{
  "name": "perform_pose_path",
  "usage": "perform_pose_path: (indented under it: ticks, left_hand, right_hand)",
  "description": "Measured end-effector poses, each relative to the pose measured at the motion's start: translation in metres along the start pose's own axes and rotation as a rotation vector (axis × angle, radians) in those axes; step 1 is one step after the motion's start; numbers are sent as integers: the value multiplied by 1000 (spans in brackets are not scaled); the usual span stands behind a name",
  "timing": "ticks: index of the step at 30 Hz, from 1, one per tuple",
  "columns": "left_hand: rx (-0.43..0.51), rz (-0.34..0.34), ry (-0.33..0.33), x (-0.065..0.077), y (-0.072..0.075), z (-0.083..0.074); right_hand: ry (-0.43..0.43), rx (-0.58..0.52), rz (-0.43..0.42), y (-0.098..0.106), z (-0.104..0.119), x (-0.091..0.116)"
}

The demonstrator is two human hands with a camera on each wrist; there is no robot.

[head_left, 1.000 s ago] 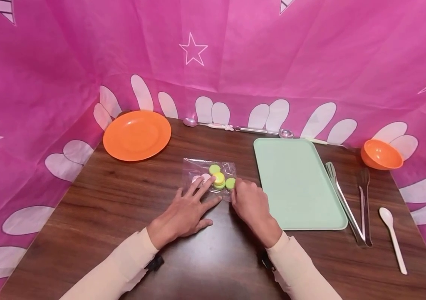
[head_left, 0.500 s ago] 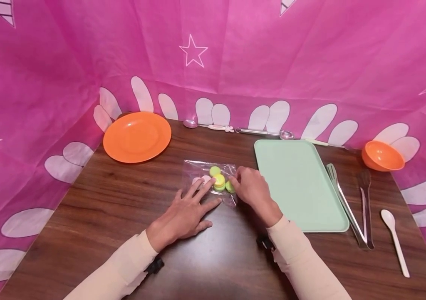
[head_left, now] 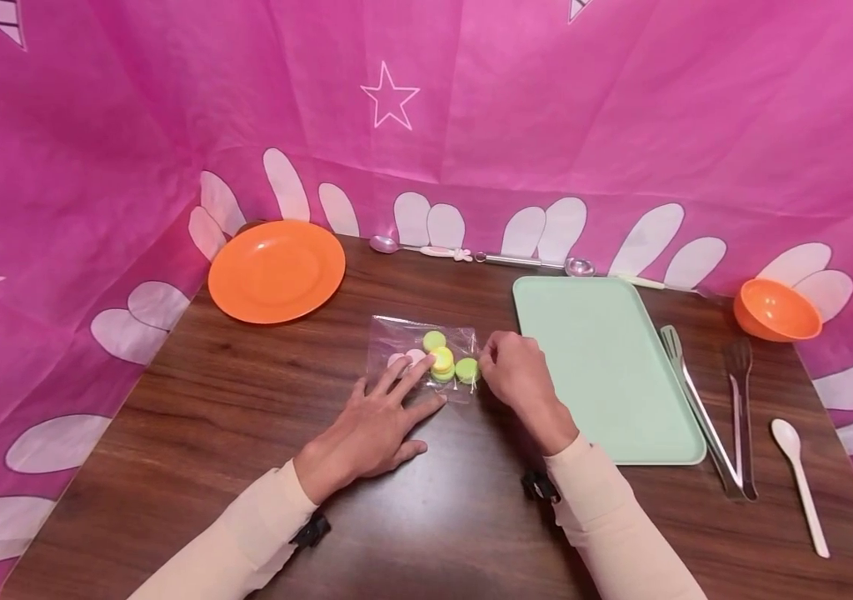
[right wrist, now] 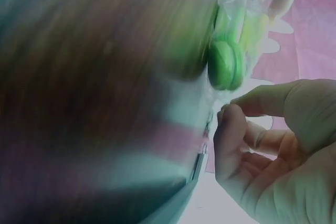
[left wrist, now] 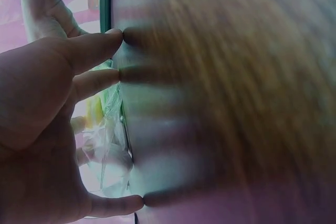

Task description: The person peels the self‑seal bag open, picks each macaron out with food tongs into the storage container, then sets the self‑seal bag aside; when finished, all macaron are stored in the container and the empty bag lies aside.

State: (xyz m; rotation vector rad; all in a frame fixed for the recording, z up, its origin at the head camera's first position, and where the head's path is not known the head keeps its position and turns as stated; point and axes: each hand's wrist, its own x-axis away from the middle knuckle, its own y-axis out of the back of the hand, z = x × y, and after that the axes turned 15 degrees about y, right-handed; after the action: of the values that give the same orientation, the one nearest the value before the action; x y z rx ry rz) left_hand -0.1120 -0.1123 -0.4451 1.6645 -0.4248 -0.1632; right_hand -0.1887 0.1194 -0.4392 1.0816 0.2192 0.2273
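Observation:
A clear plastic bag (head_left: 385, 333) with several pink, yellow and green macarons lies flat on the dark wood table. My left hand (head_left: 366, 425) rests with fingers spread on the bag's near left part; its fingertips press down around the pink macarons (head_left: 415, 357) and the yellow macaron (head_left: 441, 359). At the bag's right edge, beside a green macaron (head_left: 467, 371), my right hand (head_left: 518, 371) pinches the film between thumb and index finger. The right wrist view shows this pinch just below the green macaron (right wrist: 226, 65), the other fingers curled in.
A pale green tray (head_left: 606, 375) lies close right of the right hand. Beyond it are tongs (head_left: 704, 417), a white spoon (head_left: 800, 483) and an orange bowl (head_left: 775, 312). An orange plate (head_left: 276, 271) stands back left. Spoons and a scoop (head_left: 579, 267) line the back edge.
My right hand has moved slightly away and to the right along the bag's right side, leaving the rightmost green macaron in fuller sight. My left hand has stayed in place.

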Motion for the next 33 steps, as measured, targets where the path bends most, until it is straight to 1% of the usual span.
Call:
perform_pose_path:
  ticks: [4,9,11,15,18,19,21,22,25,26,27,29,33]
  left_hand:
    - [12,-3,7,1,0,-1]
    - [20,3,9,1,0,-2]
    - [9,0,17,1,0,-2]
    - [10,-7,35,2,-1,-1]
    - [31,-5,26,2,-3,-2]
    - [38,-5,23,2,-3,-2]
    - [44,-2,21,2,-4,-3]
    - [45,-5,21,2,-4,-3]
    - [40,0,31,2,-4,-3]
    - [40,1,32,1,-4,-4]
    - [40,2,32,1,-3,-4]
    - [41,2,30,0,-2,-4]
    - [51,4,29,0,1,-4]
  right_hand:
    - [-5,6,-2,1,-2,3]
    - [-58,-34,-12,1,0,10]
    - [-62,-41,10,-2,3,13]
    - [-31,-17,65,-12,8,14]
    - [-41,-2,71,-16,11,15]
    - [-34,3,60,-23,3,14]
    - [-47,-14,72,-25,0,12]
    - [-46,-14,73,-30,-7,10]
    - [-8,-11,75,-48,-36,3]
    - [-5,-18,87,-47,-38,3]
    - [4,-16,91,-50,-46,2]
    - [25,-4,93,-48,-55,3]
    - [4,-8,130,-19,-41,15]
